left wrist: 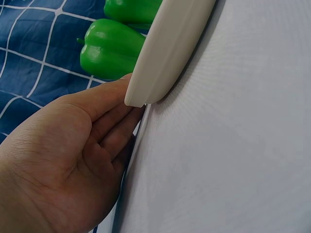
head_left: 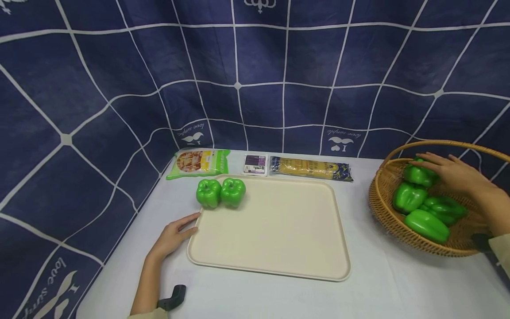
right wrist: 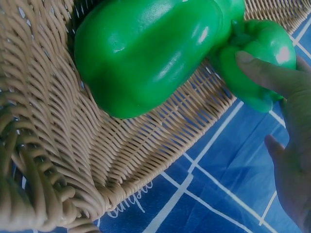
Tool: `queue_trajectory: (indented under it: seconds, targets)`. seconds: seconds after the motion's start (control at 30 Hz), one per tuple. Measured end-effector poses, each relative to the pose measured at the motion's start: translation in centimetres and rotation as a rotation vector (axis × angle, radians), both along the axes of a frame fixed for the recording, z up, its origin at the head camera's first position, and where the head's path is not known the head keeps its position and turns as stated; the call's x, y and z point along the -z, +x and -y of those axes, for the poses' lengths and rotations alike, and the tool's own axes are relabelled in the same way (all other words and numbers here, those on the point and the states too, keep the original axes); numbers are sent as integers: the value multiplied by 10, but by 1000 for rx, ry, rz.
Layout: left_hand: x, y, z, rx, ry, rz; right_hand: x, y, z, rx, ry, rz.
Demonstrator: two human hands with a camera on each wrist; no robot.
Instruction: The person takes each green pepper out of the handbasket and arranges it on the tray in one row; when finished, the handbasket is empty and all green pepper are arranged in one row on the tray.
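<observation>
- I have the left hand at the left edge of the tray, fingers loosely straight against the rim, grasping nothing.
- A pair of green bell peppers sits side by side in the tray's far left corner.
- Right of the tray stands a wicker basket; I would lift straight up, clearing neighboring peppers and handle, before any sideways travel.
- Also right of the tray, inside the basket, the topmost bell pepper lies beneath the right hand's fingers, thumb pressed across its side; the hand is partly closed round it, firmness impossible to tell.
</observation>
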State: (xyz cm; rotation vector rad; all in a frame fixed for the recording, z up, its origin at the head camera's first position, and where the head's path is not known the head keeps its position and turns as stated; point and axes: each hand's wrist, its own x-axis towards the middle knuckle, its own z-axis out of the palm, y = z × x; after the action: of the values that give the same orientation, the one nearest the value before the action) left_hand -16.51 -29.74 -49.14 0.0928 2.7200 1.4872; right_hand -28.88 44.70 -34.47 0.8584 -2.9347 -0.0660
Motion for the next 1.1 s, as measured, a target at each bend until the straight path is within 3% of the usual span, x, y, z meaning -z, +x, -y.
queue_trajectory:
  seconds: [0.3,0.7,0.93,1.1]
  targets:
    - [4,-2,1,1,-25,-4,-5,-2,4,72,16,14]
    - [3,-2,1,-8,-38,5,-13,13,10,150,-94,-11]
    - [2,-2,1,-16,-39,18,-18,40,23,205,-281,-71]
    - [1,-3,1,-13,-52,19,-20,70,44,298,-472,-26]
